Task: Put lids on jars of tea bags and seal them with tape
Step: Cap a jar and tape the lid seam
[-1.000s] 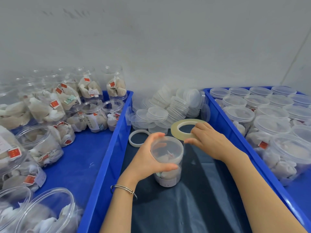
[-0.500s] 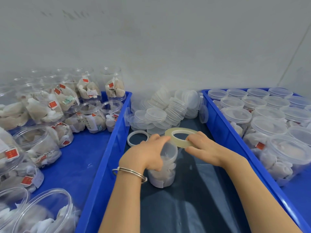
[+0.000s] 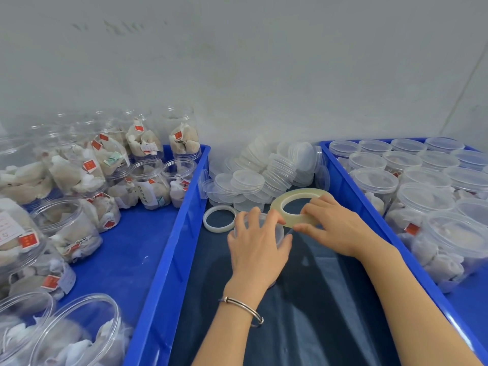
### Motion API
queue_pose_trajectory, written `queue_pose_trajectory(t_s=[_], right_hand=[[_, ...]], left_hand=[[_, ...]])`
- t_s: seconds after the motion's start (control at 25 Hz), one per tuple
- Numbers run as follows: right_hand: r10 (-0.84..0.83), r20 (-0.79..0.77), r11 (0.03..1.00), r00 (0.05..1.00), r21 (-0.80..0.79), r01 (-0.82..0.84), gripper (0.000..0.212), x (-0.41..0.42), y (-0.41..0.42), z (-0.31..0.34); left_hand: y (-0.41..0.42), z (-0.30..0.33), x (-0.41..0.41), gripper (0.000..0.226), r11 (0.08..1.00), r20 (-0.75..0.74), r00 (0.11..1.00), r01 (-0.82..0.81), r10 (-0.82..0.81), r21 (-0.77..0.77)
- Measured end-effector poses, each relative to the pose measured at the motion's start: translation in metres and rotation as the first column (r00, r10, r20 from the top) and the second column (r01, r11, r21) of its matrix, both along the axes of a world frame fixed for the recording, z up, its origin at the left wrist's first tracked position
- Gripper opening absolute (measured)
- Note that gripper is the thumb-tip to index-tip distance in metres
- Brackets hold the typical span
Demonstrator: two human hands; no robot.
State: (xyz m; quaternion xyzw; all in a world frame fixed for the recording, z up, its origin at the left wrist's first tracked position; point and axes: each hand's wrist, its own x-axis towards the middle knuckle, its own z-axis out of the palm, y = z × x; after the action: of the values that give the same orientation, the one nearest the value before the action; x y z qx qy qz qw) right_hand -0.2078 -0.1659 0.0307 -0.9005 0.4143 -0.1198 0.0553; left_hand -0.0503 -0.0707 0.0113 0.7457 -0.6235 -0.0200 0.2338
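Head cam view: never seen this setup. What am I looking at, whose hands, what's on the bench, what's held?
No machine here: a person works bare-handed, and the one wide-angle camera sits on their head, looking forward and down.

The left hand, with a bracelet on its wrist, grips the top of a clear jar in the middle blue bin. The right hand holds a yellowish roll of tape right beside the jar's lid.

Behind them lie a pile of loose clear lids and a smaller white ring. The left bin holds open jars of tea bags; the right one holds lidded jars.
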Motion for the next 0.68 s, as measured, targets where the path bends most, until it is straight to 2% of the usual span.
queue_pose_trajectory(t_s=[0.2, 0.44, 0.6, 0.68], right_hand=[[-0.036, 0.007, 0.995, 0.999, -0.089, 0.037, 0.049, 0.009, -0.002, -0.01], [-0.054, 0.032, 0.99, 0.998, -0.129, 0.057, 0.041, 0.017, 0.0, -0.016], [-0.053, 0.105, 0.992, 0.993, -0.111, 0.064, 0.036, 0.017, 0.004, -0.022], [-0.054, 0.12, 0.993, 0.991, -0.094, 0.066, 0.036, 0.016, 0.005, -0.023]], left_hand=[[-0.005, -0.004, 0.004, 0.027, 0.999, -0.004, 1.0, 0.0, -0.001, -0.041], [-0.007, -0.003, -0.005, 0.017, 0.986, -0.095, 0.992, -0.093, 0.081, -0.14], [-0.008, -0.006, -0.007, 0.022, 0.974, -0.094, 0.991, -0.11, 0.093, -0.198], [-0.008, -0.008, -0.006, 0.035, 0.974, -0.094, 0.992, -0.103, 0.085, -0.203]])
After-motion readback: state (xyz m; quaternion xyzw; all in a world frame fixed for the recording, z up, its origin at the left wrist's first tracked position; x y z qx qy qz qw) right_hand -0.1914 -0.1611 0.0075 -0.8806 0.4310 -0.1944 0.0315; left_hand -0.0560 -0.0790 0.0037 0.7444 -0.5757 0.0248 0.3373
